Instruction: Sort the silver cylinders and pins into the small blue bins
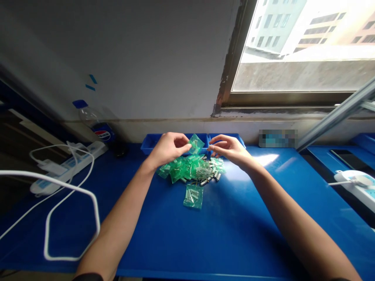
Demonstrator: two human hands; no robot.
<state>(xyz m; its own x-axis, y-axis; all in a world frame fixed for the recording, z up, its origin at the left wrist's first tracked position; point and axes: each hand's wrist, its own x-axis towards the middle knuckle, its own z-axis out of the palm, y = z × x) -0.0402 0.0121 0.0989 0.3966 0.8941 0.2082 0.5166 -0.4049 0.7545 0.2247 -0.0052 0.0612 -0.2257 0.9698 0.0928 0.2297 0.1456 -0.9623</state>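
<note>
The left hand (pixel 172 147) pinches a small plastic bag (pixel 197 144) between thumb and fingers, holding it up over the front of a blue bin (pixel 150 145), above the back of a heap. The bag is clear with a bright green tint, roughly square, tilted so that one corner points up; a few pale slivers show inside, too small to make out. The right hand (pixel 230 149) is just beside it, fingers curled and parted, with a gap between thumb and forefinger. Below both hands, the heap of green bags (pixel 183 169) lies crumpled and shiny on the blue table (pixel 228 234), with silvery metal pieces (pixel 209 179) along its right and front edges. Nearer the person, a single flat bag (pixel 193 197), paler green, lies apart, showing several slim silvery pins inside.
</note>
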